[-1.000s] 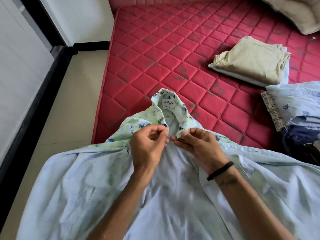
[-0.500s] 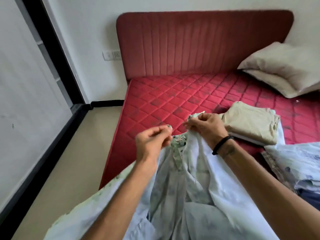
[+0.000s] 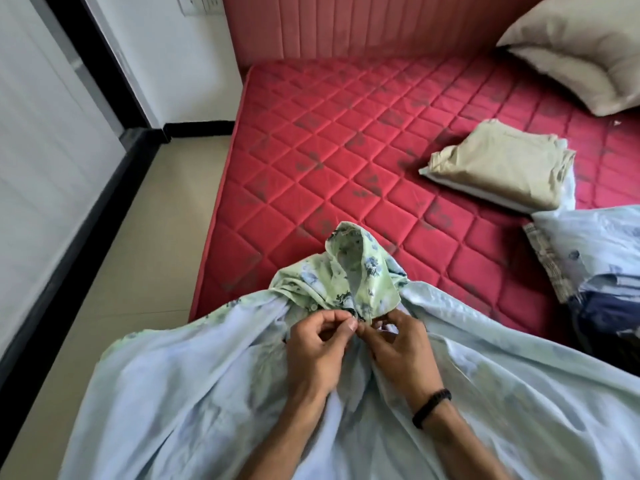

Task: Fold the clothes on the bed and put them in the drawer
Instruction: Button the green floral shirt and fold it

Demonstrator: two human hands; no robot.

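A pale green floral shirt [image 3: 194, 386] lies inside out over the near edge of the red quilted mattress [image 3: 346, 140], its collar [image 3: 360, 271] standing up in the middle. My left hand [image 3: 317, 351] pinches the shirt's front edge just below the collar. My right hand [image 3: 398, 348], with a black band on the wrist, pinches the opposite edge right beside it. The fingertips of both hands almost meet at the placket. The shirt's lower part hangs off the bed out of view.
A folded beige garment [image 3: 498, 164] on a white one lies at mid right. A loose pile of light blue, checked and dark clothes [image 3: 595, 258] sits at the right edge. A pillow [image 3: 575, 46] leans at the headboard. Tiled floor [image 3: 138, 237] runs left of the bed.
Half a second ago both hands held the shirt lifted up in the air. The shirt is now laid back down on the mattress edge and the hands have come together below the collar.
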